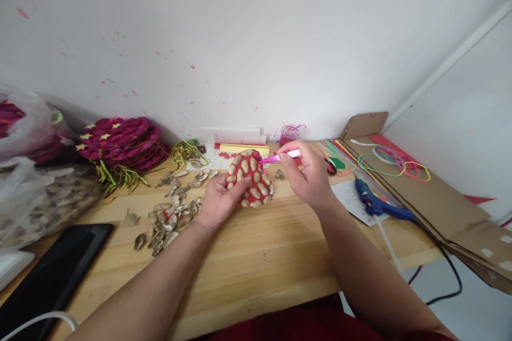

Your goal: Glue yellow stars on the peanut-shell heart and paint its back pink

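Note:
My left hand (222, 197) holds up a red gourd-shaped piece (254, 192) covered with tan peanut shells, its thumb pressed on the front. In my right hand (310, 173) is a paintbrush (294, 153) with a pale handle, pinched between thumb and fingers. The brush's pink tip touches the upper right edge of the piece, where a shell looks pink. Behind them, against the wall, stands a clear cup (289, 134) with pink paint on it. Loose shell halves (168, 224) lie on the table left of my left hand.
A blue glue gun (374, 203) with a cord lies at right, beside cardboard (436, 197) and coloured cords (390, 160). At left are a stack of magenta pieces with stars (124, 141), a plastic bag of shells (52, 202) and a black tablet-like slab (60, 272). Pink splashes mark the wall.

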Motion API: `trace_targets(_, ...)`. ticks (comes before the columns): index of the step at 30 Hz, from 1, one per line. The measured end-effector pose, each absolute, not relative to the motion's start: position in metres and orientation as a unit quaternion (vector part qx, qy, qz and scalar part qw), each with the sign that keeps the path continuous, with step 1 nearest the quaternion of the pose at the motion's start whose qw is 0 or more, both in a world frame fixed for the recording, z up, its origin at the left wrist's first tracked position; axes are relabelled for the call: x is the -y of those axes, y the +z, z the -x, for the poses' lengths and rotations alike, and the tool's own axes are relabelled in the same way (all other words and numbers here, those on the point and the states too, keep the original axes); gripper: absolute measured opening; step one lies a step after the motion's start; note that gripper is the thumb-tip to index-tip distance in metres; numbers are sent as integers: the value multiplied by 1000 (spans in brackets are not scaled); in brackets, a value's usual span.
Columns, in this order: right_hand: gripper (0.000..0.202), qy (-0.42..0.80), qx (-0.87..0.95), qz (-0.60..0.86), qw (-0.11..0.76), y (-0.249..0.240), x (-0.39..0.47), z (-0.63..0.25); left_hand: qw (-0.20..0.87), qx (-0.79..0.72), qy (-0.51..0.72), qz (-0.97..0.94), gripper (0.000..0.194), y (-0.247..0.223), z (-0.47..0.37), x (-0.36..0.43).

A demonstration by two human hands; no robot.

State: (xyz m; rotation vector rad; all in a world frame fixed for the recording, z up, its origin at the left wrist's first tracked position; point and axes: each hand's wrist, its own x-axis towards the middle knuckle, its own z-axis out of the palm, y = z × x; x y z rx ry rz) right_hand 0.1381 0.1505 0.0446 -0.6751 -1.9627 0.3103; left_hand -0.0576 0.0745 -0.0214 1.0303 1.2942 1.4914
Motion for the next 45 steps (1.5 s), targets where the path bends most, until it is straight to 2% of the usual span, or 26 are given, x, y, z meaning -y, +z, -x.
trace_targets(7, 14, 211, 797, 300, 480, 44, -149, -137, 440, -524, 598, -418, 37, -23, 58, -74)
trace_targets(12, 15, 198, 782, 326, 493, 43, -149, -134, 433, -531, 598, -415, 37, -23, 57, -74)
trace_targets(23, 17, 221, 804, 324, 446, 52, -147, -143, 447, -517, 612, -399, 39, -22, 57, -75)
trace_targets(30, 26, 309, 774, 311, 456, 47, -153, -151, 483, -493, 614, -383, 38, -20, 57, -74)
trace_targets(45, 21, 266, 780, 318, 469, 47, -153, -150, 418, -514, 613, -430, 38, -18, 57, -72)
